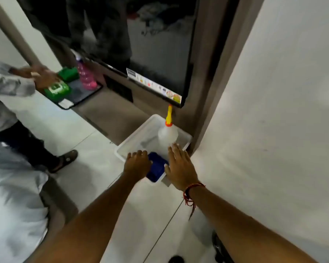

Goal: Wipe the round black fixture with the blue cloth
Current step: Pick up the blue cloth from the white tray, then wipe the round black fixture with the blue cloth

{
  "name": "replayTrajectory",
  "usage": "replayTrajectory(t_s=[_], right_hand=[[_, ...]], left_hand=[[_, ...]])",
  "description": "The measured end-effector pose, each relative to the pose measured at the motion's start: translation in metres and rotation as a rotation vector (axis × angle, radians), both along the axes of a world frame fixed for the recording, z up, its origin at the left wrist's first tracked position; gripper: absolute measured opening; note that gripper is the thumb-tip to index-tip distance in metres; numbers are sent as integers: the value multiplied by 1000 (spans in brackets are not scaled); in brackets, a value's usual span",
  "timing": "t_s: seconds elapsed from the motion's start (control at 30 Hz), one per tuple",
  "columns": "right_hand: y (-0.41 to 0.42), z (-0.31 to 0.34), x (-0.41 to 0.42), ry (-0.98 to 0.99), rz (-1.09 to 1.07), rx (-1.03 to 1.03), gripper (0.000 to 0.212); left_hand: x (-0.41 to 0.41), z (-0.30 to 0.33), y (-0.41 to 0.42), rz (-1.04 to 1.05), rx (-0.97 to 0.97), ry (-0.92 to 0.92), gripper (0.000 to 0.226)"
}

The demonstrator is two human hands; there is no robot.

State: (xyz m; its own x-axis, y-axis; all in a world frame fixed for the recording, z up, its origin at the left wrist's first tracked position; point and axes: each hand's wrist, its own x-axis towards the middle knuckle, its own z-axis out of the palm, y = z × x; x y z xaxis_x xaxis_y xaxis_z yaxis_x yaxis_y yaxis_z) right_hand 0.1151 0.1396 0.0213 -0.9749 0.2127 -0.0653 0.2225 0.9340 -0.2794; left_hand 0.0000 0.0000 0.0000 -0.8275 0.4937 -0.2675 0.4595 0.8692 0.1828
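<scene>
Reaching stage only: your left hand [137,163] and right hand [179,168], each grip open and empty, flank the blue cloth [157,168] at the white tub's [133,140] 6 o'clock. Fixture unseen; wiping remains.

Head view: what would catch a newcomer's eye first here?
Two bare arms reach down to a white tub on the floor, the left hand and right hand flanking a blue cloth at its near end. Behind it in the tub stands a clear spray bottle with a yellow-orange nozzle. At far left, another person holds a tray with green items.
</scene>
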Motion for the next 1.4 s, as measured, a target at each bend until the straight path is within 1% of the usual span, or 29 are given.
replayTrajectory(t_s=[0.07, 0.13, 0.23, 0.33, 0.43, 0.5, 0.6, 0.67, 0.7, 0.77, 0.83, 0.93, 1.03, 1.1, 1.17, 1.23, 1.27, 1.33, 1.37, 1.4], right_hand=[[-5, -26, -6, -60, 21, -2, 70], [-6, -45, -3, -99, 31, 8, 69], [-5, -63, 1, -102, 37, -25, 68], [2, -61, 2, -62, 31, -96, 69], [15, -51, 10, 13, 0, -164, 76], [18, -42, 11, 52, -13, -230, 83], [34, -22, 25, 179, -77, -288, 92], [43, -19, 34, 265, -94, -250, 96], [67, -19, 62, 282, -183, -226, 100], [74, -19, 66, 279, -230, -199, 109], [81, -18, 77, 271, -268, -148, 110], [124, -50, 148, 225, -457, -46, 106], [144, -96, 213, 112, -558, -16, 108], [153, -135, 255, 53, -594, -9, 102], [161, -180, 298, 3, -628, -44, 93], [166, -232, 341, -38, -647, -100, 86], [168, -254, 360, -67, -653, -130, 84], [174, -304, 396, -113, -669, -224, 83], [179, -329, 411, -121, -706, -284, 82], [186, -349, 423, -124, -764, -338, 81]], left_hand=[[-10, -21, -2, 40, -47, -75, 48], [-11, -31, -2, 35, -67, -71, 53], [-13, -39, 6, 23, -15, -55, 49], [-21, -29, 17, 89, 82, -69, 42], [-13, -7, 35, 181, 263, -100, 37], [-3, 7, 40, 275, 447, -112, 31], [30, 28, 66, 299, 703, -102, 25], [53, 37, 83, 246, 773, -134, 32], [81, 40, 118, 178, 794, -194, 35], [89, 45, 130, 189, 848, -284, 35], [97, 46, 140, 201, 897, -410, 32], [162, 14, 194, 142, 834, -716, 26], [220, -30, 228, 151, 737, -916, 28], [254, -71, 246, 175, 672, -1035, 28], [288, -120, 259, 183, 606, -1149, 15], [321, -176, 272, 167, 552, -1236, 10], [334, -202, 276, 158, 515, -1260, 11], [361, -259, 284, 155, 439, -1341, 22], [374, -291, 288, 141, 401, -1374, 29], [382, -318, 288, 100, 358, -1368, 33]])
